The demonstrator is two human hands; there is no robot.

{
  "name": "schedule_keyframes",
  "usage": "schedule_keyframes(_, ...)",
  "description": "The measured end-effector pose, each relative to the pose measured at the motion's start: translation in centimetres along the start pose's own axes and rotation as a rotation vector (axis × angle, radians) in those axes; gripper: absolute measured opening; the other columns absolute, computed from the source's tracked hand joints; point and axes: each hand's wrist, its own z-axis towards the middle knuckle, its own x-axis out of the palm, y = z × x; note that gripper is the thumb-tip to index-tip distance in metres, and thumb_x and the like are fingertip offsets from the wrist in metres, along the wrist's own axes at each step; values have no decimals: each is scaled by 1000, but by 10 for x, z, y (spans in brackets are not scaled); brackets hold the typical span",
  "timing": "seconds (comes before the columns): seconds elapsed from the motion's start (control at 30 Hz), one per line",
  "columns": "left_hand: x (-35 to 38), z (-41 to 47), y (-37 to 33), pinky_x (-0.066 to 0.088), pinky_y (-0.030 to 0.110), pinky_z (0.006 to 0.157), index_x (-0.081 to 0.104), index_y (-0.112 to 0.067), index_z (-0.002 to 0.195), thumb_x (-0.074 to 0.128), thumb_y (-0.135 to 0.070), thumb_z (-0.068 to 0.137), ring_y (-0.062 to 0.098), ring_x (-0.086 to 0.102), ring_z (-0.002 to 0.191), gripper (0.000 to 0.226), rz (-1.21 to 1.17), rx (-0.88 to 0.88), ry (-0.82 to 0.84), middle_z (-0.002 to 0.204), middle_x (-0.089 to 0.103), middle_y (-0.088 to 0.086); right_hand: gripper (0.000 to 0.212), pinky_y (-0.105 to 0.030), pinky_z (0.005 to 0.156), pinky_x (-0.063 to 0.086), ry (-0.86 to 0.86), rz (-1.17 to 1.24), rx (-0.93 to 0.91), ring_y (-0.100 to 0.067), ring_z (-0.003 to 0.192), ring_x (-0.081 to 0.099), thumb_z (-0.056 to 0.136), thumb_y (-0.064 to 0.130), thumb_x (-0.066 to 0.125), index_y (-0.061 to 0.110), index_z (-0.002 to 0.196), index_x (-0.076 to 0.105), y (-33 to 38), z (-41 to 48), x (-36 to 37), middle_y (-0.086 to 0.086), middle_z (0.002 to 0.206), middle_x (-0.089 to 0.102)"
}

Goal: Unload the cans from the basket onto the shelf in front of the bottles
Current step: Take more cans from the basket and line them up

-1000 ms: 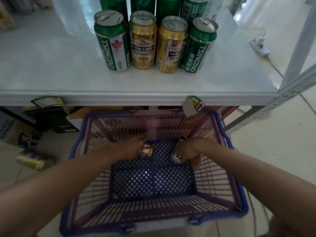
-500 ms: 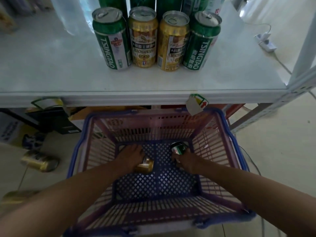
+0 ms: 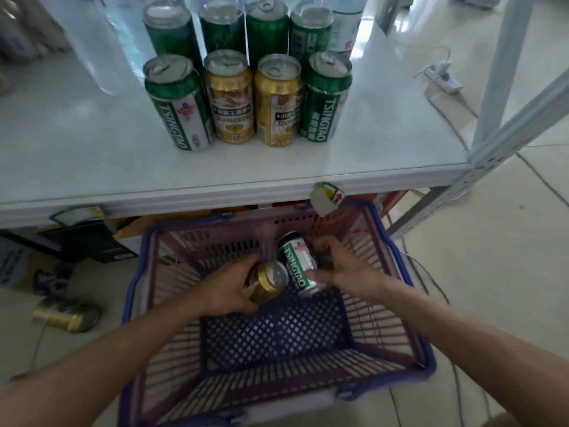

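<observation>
Both of my hands are inside the purple and blue basket (image 3: 397, 251) on the floor. My left hand (image 3: 226, 288) grips a gold can (image 3: 268, 283) lying on its side. A green Tsingtao can (image 3: 300, 263) is tilted in the grip of my right hand (image 3: 341, 266). On the white shelf (image 3: 92, 155) above stands a front row of cans: green (image 3: 180, 103), gold (image 3: 231, 98), gold (image 3: 278, 101), green (image 3: 323, 98). Behind them stand more green cans (image 3: 268, 32) and clear bottles (image 3: 92, 41).
A gold can (image 3: 66, 314) lies on the tiled floor left of the basket. Boxes (image 3: 89, 241) sit under the shelf. A white shelf post (image 3: 505, 72) rises at the right, with a power strip (image 3: 443, 78) and cable on the floor behind it.
Both hands have lifted their cans off the basket floor and drawn them closer together. The green can is now raised and tilted in my right hand. The view moved closer to the shelf.
</observation>
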Motion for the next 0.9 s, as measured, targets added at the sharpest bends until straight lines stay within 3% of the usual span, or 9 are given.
schedule_keyframes(0.07,-10,-9,-18,52,27,96,49,-26,125,92,-41,57,7,63,109,82,-153,-13,-92,118,64,-10,74,-32,102,51,-36,114,5,-8,121,58,83,27,85,23,142,41,10,-16,-7,11,130,60)
schedule_keyframes(0.13,-19,-16,-37,48,17,99,51,-28,130,97,-34,57,-2,62,113,87,-313,19,-183,123,65,-17,89,-32,110,44,-18,90,-14,-5,126,56,72,31,92,29,146,43,19,-25,-10,15,136,61)
schedule_keyframes(0.2,-32,-21,-55,46,8,96,54,-30,131,99,-26,57,-9,61,114,87,-384,67,-244,123,67,-20,93,-29,112,37,-2,65,-49,6,123,53,69,26,94,31,146,42,31,-34,-12,19,136,59)
schedule_keyframes(0.27,-49,-23,-69,45,9,99,55,-28,134,100,-27,56,-9,61,116,90,-394,107,-262,125,67,-20,96,-28,112,37,-9,76,-76,13,116,53,69,18,94,32,145,38,42,-43,-15,24,130,58)
schedule_keyframes(0.43,-83,-34,-96,47,8,92,63,-33,124,97,-27,58,-7,65,110,75,-416,167,-348,117,71,-25,98,-46,113,44,30,103,-242,-11,124,63,66,10,96,28,145,40,60,-57,-28,6,132,67)
schedule_keyframes(0.57,-100,-39,-113,54,19,91,66,-28,123,96,-30,58,0,70,105,71,-444,187,-459,111,75,-18,98,-54,107,48,-5,167,-338,-25,124,65,68,0,93,23,147,39,74,-59,-42,-6,133,67)
schedule_keyframes(0.77,-116,-30,-133,54,16,88,65,-21,127,95,-25,62,2,70,106,73,-499,249,-581,113,75,-11,94,-57,105,49,-142,293,-441,-32,118,69,67,1,92,20,145,42,95,-60,-63,-12,129,70)
schedule_keyframes(0.9,-120,-24,-138,54,36,101,64,-25,127,95,-32,62,8,67,113,73,-494,263,-643,118,73,-11,93,-57,103,51,-195,286,-470,-31,116,70,64,5,92,19,142,43,105,-60,-70,-12,125,71)
